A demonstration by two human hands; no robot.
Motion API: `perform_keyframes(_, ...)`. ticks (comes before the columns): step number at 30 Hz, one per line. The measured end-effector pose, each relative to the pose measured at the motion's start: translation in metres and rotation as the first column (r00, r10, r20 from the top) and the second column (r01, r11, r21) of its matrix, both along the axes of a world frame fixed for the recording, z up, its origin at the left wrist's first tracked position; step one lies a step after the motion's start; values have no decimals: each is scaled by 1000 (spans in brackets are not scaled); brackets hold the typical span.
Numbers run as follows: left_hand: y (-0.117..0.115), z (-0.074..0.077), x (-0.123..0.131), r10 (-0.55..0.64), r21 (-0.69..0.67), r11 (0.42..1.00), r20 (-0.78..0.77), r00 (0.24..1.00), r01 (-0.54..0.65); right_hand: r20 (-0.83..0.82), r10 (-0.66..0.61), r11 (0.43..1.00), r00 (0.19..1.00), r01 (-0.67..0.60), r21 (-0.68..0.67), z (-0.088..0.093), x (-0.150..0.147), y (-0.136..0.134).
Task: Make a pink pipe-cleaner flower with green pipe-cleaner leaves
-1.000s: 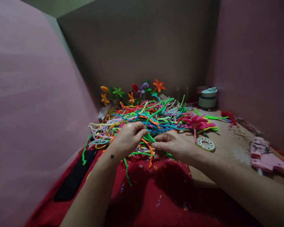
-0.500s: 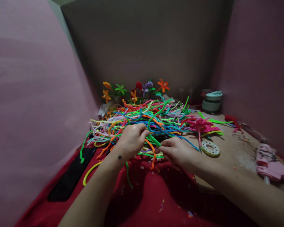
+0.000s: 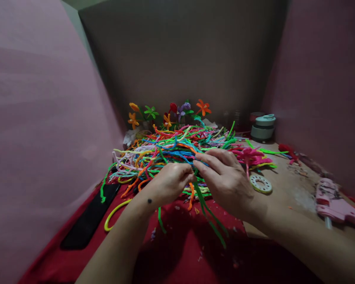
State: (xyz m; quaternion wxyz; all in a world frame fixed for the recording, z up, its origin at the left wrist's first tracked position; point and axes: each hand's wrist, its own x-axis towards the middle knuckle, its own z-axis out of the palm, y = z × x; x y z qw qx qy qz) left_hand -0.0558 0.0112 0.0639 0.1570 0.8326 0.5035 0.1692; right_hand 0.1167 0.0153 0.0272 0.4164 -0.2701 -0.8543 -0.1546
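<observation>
My left hand [image 3: 173, 181] is closed in a pinch on green pipe cleaners [image 3: 201, 199], just in front of a large heap of pipe cleaners [image 3: 165, 146] in many colours. The green ends hang down between my hands over the red cloth. My right hand [image 3: 225, 179] is beside it on the right, back of the hand up, fingers stretched out and a little apart toward my left fingertips. Its thumb is hidden. An orange pipe cleaner [image 3: 191, 196] curls down beneath my left hand.
Pipe-cleaner flowers [image 3: 168, 114] stand behind the heap. On the right are a pink flower [image 3: 248, 156], a round spool [image 3: 260, 184], a pink glue gun [image 3: 331, 203] and a lidded container [image 3: 263, 128]. A black phone [image 3: 87, 221] lies left on the red cloth [image 3: 177, 252].
My right hand has moved up and left, its pinch loosened into stretched fingers. The green pipe cleaners, which stood up above my left hand, now hang downward. My left hand shifted slightly right.
</observation>
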Motion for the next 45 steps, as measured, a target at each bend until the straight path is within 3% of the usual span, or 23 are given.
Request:
perform_keyframes(4, -5, 6, 2, 24, -28, 999, 39, 999, -23, 85, -98, 991, 992, 105, -78, -1, -1, 1)
perform_keyframes(7, -4, 6, 3, 64, 15, 998, 101, 993, -66, -46, -80, 936, 996, 59, -348, 2, -3, -2)
perform_keyframes(9, -4, 4, 4, 74, 51, 995, 128, 989, -81, -147, -67, 816, 987, -31, -577, 6, -4, -4)
perform_keyframes(11, -3, 2, 5, 70, 48, 996, 167, 983, -79, -239, -69, 638, 968, -141, -757, 9, -4, -3)
perform_keyframes(14, -2, -1, 6, 68, 7, 997, 242, 968, -72, -383, -87, 396, 920, -321, -860, 9, -3, 1)
perform_keyframes(19, -2, -2, 8, 92, -5, 995, 308, 947, -96, -556, -133, 198, 821, -527, -826, 2, -2, 7)
perform_keyframes(21, -2, -2, 10, 98, -11, 995, 334, 937, -100, -584, -146, 92, 798, -577, -812, 1, -3, 8)
perform_keyframes(23, -2, -3, 11, 90, 9, 995, 353, 931, -99, -592, -156, 30, 790, -596, -803, 1, -4, 8)
perform_keyframes(25, -3, -3, 11, 72, 112, 987, 332, 940, -115, -588, -168, 34, 791, -592, -806, 2, -4, 7)
perform_keyframes(28, -5, -3, 12, 57, 316, 940, 238, 970, -133, -588, -172, 86, 790, -582, -808, 1, -3, 7)
perform_keyframes(32, -11, 1, 14, 57, 371, 921, 178, 982, -121, -580, -143, 157, 802, -560, -813, 0, -3, 6)
perform_keyframes(34, -15, 4, 14, 86, 267, 952, 233, 969, -148, -574, -140, 165, 807, -552, -817, 3, -3, 3)
perform_keyframes(36, -16, 6, 15, 138, 61, 984, 339, 931, -168, -581, -137, 154, 802, -562, -813, 6, -3, 0)
perform_keyframes(39, -16, 6, 14, 208, -202, 972, 489, 847, -122, -602, -135, 126, 787, -589, -798, 10, -4, -3)
perform_keyframes(42, -13, 4, 15, 223, -264, 961, 546, 807, -87, -644, -154, 93, 750, -638, -765, 6, -4, -2)
perform_keyframes(45, -11, 1, 16, 221, -249, 964, 540, 812, -96, -717, -208, -2, 665, -734, -680, -2, -6, 1)
